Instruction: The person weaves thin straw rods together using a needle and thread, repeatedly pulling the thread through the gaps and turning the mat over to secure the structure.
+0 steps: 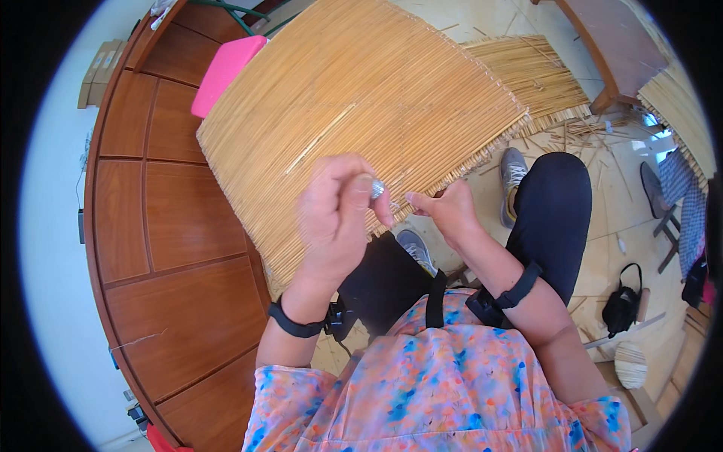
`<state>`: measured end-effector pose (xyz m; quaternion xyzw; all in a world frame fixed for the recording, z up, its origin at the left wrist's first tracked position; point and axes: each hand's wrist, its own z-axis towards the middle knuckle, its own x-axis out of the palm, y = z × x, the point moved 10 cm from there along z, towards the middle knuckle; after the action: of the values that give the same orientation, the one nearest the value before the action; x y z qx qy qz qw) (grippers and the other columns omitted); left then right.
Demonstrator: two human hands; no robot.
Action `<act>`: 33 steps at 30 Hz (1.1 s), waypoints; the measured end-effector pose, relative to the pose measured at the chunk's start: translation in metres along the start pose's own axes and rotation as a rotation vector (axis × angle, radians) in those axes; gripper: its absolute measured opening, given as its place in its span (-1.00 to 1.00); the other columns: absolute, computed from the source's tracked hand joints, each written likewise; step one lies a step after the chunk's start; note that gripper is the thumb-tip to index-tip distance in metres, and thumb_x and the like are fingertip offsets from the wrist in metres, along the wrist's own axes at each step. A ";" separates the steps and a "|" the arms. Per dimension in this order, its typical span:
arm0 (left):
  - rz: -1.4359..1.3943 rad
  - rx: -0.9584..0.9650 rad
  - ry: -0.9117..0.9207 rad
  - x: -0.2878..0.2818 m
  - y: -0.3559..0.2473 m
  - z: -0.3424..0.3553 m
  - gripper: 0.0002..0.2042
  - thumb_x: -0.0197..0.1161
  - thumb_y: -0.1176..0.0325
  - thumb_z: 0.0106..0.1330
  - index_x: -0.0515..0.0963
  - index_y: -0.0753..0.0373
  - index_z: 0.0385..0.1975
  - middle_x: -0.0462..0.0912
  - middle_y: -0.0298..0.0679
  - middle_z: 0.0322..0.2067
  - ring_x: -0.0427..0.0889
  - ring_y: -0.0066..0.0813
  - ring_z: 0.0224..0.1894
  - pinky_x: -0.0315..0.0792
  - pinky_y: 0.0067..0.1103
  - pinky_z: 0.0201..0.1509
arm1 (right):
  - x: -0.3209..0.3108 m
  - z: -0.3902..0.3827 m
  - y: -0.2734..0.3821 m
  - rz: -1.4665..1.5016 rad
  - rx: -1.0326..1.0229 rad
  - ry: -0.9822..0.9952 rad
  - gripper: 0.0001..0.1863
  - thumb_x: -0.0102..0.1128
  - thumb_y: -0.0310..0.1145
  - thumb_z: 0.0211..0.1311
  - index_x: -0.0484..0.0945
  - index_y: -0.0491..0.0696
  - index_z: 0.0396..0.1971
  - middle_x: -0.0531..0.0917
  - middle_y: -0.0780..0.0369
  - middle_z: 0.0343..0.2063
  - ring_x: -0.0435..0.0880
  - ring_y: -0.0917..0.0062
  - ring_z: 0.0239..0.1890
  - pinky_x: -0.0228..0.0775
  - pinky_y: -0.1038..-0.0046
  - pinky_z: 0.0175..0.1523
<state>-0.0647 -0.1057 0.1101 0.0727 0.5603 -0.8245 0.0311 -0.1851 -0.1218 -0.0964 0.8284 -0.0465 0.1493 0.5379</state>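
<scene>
A large straw mat point(354, 90) of thin parallel reeds, bound with stitching along its right edge, slopes up from my knees. My left hand point(335, 207) is raised in front of the mat, slightly blurred, with curled fingers and a ridged silver piece point(377, 188), perhaps a thimble, at the fingertips; I cannot make out what else it holds. My right hand point(449, 211) pinches the mat's lower right edge, thumb and index finger at the stitched border.
A wooden cabinet point(190, 216) runs along the left beside a pink seat point(222, 75). Another straw mat point(553, 75) lies behind. Wooden furniture point(587, 45), loose straw pieces point(580, 134), a black bag point(620, 309), a sandal point(652, 188) and draped checked cloth point(681, 203) are at the right.
</scene>
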 end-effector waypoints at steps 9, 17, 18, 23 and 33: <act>-0.078 0.062 0.021 -0.010 -0.045 0.003 -0.94 0.02 0.62 0.47 0.42 0.40 -0.15 0.60 -0.15 -0.36 0.64 -0.52 -0.53 0.54 -0.66 -0.45 | 0.001 -0.001 -0.004 0.036 -0.023 -0.036 -0.85 0.43 -0.54 0.09 0.70 -0.26 -0.34 0.74 0.20 -0.48 0.64 0.63 -0.53 0.47 0.55 -0.45; 0.640 -0.168 -0.029 -0.054 -0.027 -0.032 -0.91 0.16 0.64 0.39 0.57 0.38 -0.19 0.61 -0.18 -0.30 0.67 -0.51 -0.46 0.54 -0.68 -0.40 | 0.002 -0.004 -0.002 -0.002 -0.063 -0.004 -0.84 0.43 -0.51 0.12 0.69 -0.26 -0.32 0.74 0.22 -0.49 0.64 0.64 -0.54 0.47 0.56 -0.45; 0.657 -0.210 0.012 -0.046 -0.015 -0.039 -0.93 0.27 0.65 0.29 0.60 0.36 -0.28 0.62 -0.17 -0.33 0.68 -0.47 -0.45 0.50 -0.64 -0.42 | 0.002 -0.005 -0.003 0.019 -0.056 -0.005 -0.85 0.42 -0.52 0.13 0.69 -0.26 -0.32 0.74 0.22 -0.49 0.64 0.65 -0.54 0.47 0.56 -0.45; 1.090 0.038 0.336 -0.002 0.013 -0.052 -0.86 0.31 0.53 0.18 0.64 0.16 -0.28 0.50 -0.24 -0.44 0.59 -0.29 -0.57 0.44 -0.45 -0.56 | 0.006 -0.006 0.003 -0.022 -0.094 0.021 -0.86 0.42 -0.52 0.14 0.69 -0.25 -0.33 0.73 0.23 -0.50 0.64 0.65 -0.52 0.47 0.56 -0.43; 1.275 0.023 0.456 0.004 0.033 -0.048 -0.84 0.32 0.49 0.14 0.68 0.11 -0.29 0.38 -0.26 -0.53 0.54 -0.25 -0.61 0.41 -0.38 -0.59 | 0.005 -0.008 0.005 -0.134 -0.079 0.025 -0.86 0.42 -0.51 0.14 0.69 -0.25 -0.34 0.72 0.23 -0.52 0.65 0.66 -0.51 0.47 0.55 -0.42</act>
<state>-0.0602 -0.0736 0.0621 0.5614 0.3917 -0.6148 0.3917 -0.1833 -0.1165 -0.0872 0.8057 0.0099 0.1214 0.5796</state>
